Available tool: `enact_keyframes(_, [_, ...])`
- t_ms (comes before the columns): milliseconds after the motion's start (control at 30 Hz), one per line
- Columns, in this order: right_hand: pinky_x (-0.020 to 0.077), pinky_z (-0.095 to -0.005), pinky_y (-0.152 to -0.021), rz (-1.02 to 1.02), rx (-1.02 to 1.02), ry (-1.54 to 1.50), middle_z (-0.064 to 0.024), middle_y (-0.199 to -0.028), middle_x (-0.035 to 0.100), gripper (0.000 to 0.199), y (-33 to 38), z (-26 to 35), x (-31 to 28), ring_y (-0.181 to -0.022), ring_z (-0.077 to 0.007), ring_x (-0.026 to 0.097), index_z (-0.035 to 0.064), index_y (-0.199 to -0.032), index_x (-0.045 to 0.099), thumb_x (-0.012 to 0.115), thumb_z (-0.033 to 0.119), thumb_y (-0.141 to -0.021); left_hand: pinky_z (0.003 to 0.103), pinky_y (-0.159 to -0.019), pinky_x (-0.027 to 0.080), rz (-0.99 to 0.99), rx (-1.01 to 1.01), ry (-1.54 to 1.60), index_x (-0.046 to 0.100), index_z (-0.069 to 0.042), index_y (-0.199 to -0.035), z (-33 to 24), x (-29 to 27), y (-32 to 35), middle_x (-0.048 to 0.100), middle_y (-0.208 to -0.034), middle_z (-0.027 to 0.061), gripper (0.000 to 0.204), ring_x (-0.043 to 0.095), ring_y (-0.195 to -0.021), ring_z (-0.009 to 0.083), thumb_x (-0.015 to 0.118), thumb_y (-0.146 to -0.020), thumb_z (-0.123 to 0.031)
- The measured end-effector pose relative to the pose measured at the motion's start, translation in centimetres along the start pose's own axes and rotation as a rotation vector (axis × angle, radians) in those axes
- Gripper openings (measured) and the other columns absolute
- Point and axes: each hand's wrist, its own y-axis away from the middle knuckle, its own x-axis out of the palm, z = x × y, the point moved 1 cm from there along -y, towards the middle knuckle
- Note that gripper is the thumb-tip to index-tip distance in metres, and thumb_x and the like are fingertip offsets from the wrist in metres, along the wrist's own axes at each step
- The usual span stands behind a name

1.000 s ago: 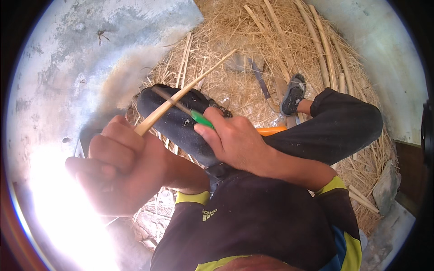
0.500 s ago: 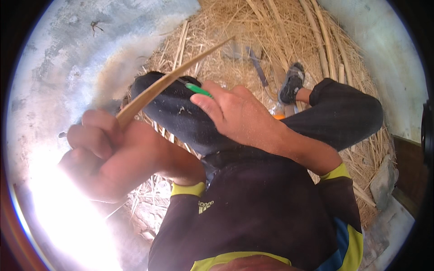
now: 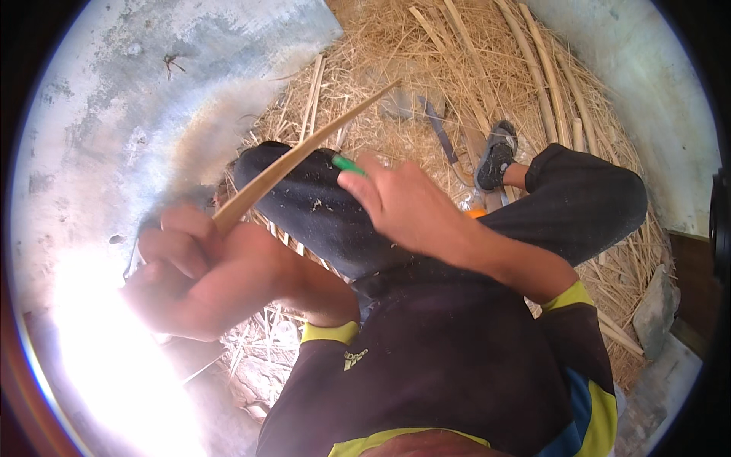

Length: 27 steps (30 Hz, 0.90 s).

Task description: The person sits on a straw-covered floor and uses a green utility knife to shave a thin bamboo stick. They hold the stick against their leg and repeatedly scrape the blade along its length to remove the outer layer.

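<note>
My left hand (image 3: pixel 205 266) is closed round the thick end of a long, tapering strip of pale wood or bamboo (image 3: pixel 293 158). The strip slants up and away to the right, its thin tip above the straw. In my right hand (image 3: pixel 403 202) is a green-handled knife (image 3: pixel 347 164), held just right of the strip, over my bent left knee. Little of its blade shows, and I cannot tell whether it touches the strip. Small pale shavings lie on my dark trousers (image 3: pixel 316 221).
Straw and shavings (image 3: pixel 381 46) cover the floor ahead. A dark-bladed tool (image 3: pixel 439 129) lies near my shoe (image 3: pixel 497 156), with an orange object (image 3: pixel 476 213) close by. Long poles (image 3: pixel 533 61) rest at the far right. A stone (image 3: pixel 656 312) stands at right, a pale wall (image 3: pixel 129 91) at left.
The knife has shifted slightly right, away from the strip, and less of its blade shows. Both hands keep their holds. The whole view has moved a little.
</note>
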Motion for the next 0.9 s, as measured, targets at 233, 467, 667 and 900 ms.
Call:
enact_keyframes(233, [0.0443, -0.0479, -0.049, -0.021, 0.098, -0.001, -0.0239, -0.055, 0.054, 0.035, -0.6, -1.3, 0.6, -0.056, -0.0443, 0.057, -0.0023, -0.099, 0.053, 0.046, 0.032, -0.098, 0.022, -0.042, 0.012, -0.016, 0.0, 0.038, 0.028, -0.02, -0.062, 0.4, -0.3, -0.1, 0.018, -0.047, -0.0036, 0.038, 0.015, -0.042, 0.0073, 0.034, -0.098, -0.028])
enact_keyframes(467, [0.0443, -0.0512, -0.055, 0.02, 0.005, -0.01, -0.0251, -0.061, 0.056, 0.033, -1.0, -0.8, 0.3, -0.061, -0.0456, 0.058, -0.0004, -0.099, 0.053, 0.045, 0.031, -0.098, 0.023, -0.04, 0.013, -0.06, 0.024, -0.022, 0.028, -0.014, -0.067, 0.4, 0.2, 0.2, 0.017, -0.046, -0.0029, 0.035, 0.014, -0.042, 0.0074, 0.036, -0.097, -0.029])
enact_keyframes(667, [0.0433, -0.049, -0.054, 0.074, -0.025, -0.044, -0.0268, -0.067, 0.057, 0.033, -0.4, 0.0, 0.7, -0.065, -0.0456, 0.058, -0.0005, -0.101, 0.055, 0.043, 0.031, -0.099, 0.021, -0.038, 0.012, -0.125, -0.011, 0.01, 0.029, -0.014, -0.069, 0.1, -0.8, 0.1, 0.021, -0.049, -0.0036, 0.034, 0.016, -0.04, 0.0058, 0.038, -0.1, -0.026])
enact_keyframes(900, [0.0438, -0.0521, -0.067, 0.031, 0.035, 0.078, -0.0269, -0.079, 0.06, 0.033, -2.1, -5.0, 0.2, -0.075, -0.0474, 0.058, 0.0007, -0.11, 0.053, 0.043, 0.029, -0.098, 0.021, -0.032, 0.019, -0.038, -0.042, 0.237, 0.034, -0.008, -0.073, 0.0, -1.2, -0.2, 0.027, -0.048, -0.0017, 0.029, 0.02, -0.036, 0.0054, 0.042, -0.097, -0.022])
